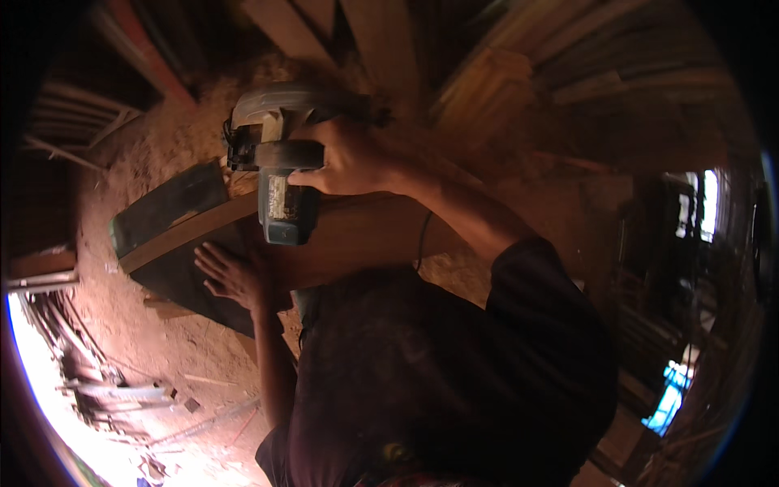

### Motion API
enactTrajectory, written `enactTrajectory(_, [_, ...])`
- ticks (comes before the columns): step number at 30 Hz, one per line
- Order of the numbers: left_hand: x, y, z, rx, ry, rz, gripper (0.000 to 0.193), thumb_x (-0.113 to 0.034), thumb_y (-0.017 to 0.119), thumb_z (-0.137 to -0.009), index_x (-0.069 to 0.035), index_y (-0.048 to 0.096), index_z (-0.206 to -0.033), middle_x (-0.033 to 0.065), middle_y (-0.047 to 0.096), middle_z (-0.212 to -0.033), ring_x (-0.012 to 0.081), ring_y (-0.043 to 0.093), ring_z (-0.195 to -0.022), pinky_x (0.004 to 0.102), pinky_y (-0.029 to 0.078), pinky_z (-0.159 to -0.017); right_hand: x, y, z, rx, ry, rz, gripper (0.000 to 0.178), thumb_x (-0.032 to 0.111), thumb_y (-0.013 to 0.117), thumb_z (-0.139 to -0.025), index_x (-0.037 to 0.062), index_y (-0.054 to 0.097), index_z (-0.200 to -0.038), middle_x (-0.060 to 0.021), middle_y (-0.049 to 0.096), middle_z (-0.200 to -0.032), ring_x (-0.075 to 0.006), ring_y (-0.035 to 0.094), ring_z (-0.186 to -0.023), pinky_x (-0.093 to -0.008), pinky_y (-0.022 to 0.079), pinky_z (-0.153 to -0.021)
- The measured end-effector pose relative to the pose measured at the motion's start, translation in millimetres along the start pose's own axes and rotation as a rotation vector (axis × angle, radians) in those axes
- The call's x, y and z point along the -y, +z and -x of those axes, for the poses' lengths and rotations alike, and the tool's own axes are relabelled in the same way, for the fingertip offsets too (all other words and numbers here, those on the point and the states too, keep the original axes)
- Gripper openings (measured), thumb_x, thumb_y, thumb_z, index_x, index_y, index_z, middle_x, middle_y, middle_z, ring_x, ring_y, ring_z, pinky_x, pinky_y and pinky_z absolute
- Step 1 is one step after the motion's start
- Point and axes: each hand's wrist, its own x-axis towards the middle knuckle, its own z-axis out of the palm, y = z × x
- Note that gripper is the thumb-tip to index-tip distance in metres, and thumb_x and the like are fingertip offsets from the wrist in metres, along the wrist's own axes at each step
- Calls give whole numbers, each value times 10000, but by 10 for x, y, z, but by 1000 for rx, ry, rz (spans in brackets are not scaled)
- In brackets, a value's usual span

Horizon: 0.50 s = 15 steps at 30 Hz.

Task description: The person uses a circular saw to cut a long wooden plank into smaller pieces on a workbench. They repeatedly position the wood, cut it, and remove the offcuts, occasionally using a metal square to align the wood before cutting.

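Observation:
My right hand is wrapped round the handle of a dark circular saw. The saw rests over a long wooden board lying in front of my body, and its blade is hidden from this view. My left hand lies flat with fingers spread on a dark board to the left of the saw. Beyond it runs a lighter wooden strip, with a second dark piece on its far side.
A thin black cord hangs beside the board near my right arm. Upright planks lean at the back, and stacked timber stands at the far right. Scrap sticks litter the dusty floor at the lower left.

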Motion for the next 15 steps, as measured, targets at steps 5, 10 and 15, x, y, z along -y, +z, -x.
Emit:
enactTrajectory(5, [62,132,-53,-94,36,-54,937,-693,486,-1015,-61,261,-1669,163,220,-1752,346,197,-1620,640,231,-1218,-184,-855,1101,-204,-2,36,447,257,865,-837,5,757,-1191,-153,781,-1056,-257,746,-994,-382,576,-905])
enactTrajectory(10, [289,423,-146,-202,112,-22,944,-710,472,-1017,-72,246,-1675,180,245,-1740,369,251,-1599,669,259,-1190,-631,-1559,2272,-360,223,-5,478,260,873,-841,-25,735,-1200,-137,759,-1101,-210,712,-1012,-376,562,-907])
enactTrajectory(15, [397,462,-218,-170,89,-72,955,-718,478,-1013,-76,233,-1677,183,240,-1739,372,248,-1599,689,243,-1192,-935,-2216,3337,-429,411,77,499,256,868,-856,-40,713,-1227,-127,751,-1129,-200,694,-1031,-380,545,-937])
